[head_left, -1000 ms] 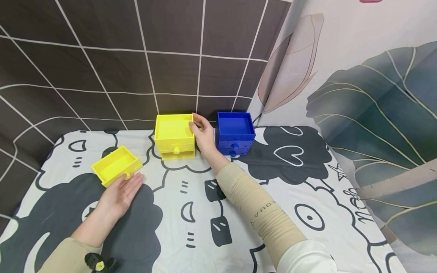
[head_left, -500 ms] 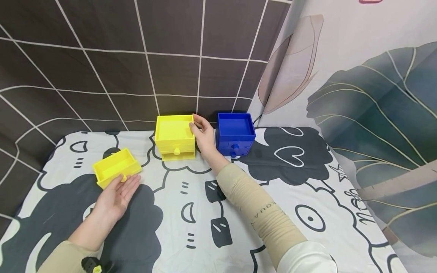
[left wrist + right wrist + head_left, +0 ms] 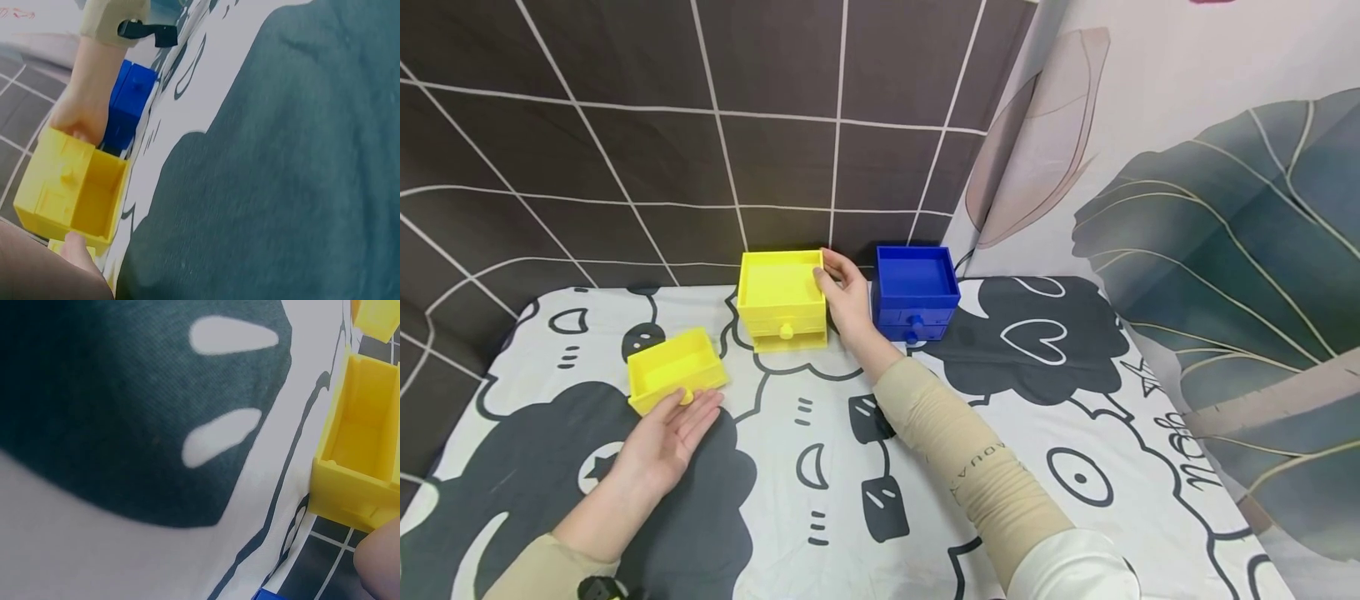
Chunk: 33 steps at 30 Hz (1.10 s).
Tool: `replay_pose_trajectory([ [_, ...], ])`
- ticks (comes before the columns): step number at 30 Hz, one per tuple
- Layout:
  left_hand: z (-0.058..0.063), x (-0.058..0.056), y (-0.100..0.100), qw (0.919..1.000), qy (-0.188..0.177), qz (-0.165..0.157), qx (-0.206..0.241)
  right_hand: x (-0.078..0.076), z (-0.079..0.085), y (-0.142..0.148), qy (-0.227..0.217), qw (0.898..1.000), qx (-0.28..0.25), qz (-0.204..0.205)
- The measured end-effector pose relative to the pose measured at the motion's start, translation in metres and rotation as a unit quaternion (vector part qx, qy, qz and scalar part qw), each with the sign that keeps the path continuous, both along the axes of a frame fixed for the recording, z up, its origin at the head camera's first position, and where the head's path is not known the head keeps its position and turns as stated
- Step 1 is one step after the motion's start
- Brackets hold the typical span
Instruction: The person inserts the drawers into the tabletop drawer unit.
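My left hand (image 3: 658, 446), palm turned up, pinches the small knob of a loose yellow drawer (image 3: 673, 367) between thumb and fingers. The drawer's top is uncovered and nothing shows inside it. To its right stands a small yellow drawer cabinet (image 3: 782, 312) with a tray-like top, an upper drawer in place and a vacant lower slot, seen from the front in the left wrist view. My right hand (image 3: 847, 300) grips the cabinet's right side, thumb on the top rim; its other fingers are partly hidden behind. The right wrist view catches the drawer (image 3: 378, 317) beyond the cabinet's open slot.
A similar blue drawer cabinet (image 3: 917, 292) stands just right of my right hand. Both cabinets are near the back edge of a surface covered with a black-and-white printed cloth (image 3: 820, 500). Behind hangs a dark gridded curtain or sheet (image 3: 775, 158).
My left hand has turned and shifted the yellow drawer rightward, nearer the yellow cabinet, after a slight leftward turn. The right hand and both cabinets have stayed put.
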<state>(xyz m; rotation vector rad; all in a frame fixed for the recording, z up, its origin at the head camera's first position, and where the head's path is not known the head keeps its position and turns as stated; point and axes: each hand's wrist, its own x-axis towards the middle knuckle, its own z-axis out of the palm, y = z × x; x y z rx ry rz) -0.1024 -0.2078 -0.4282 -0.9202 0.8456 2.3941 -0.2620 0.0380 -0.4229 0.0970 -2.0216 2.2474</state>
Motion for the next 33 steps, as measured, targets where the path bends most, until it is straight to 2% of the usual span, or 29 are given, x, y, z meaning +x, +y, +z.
replay_pose_trajectory([
  [10, -0.001, 0.007, 0.017, 0.9963, 0.04, -0.053, -0.055, 0.0, 0.001, 0.0, 0.0, 1.0, -0.01, 0.0],
  [16, -0.004, 0.012, 0.027, 0.9887, 0.073, -0.089, -0.096, 0.0, 0.001, 0.0, 0.0, 1.0, -0.004, 0.001],
  [28, -0.008, 0.022, 0.045, 0.9814, 0.087, -0.111, -0.131, -0.001, 0.0, 0.0, 0.0, 1.0, 0.004, 0.002],
  [33, -0.011, 0.024, 0.053, 0.9757, 0.096, -0.127, -0.15, -0.001, 0.0, -0.001, 0.004, 1.0, 0.004, -0.003],
])
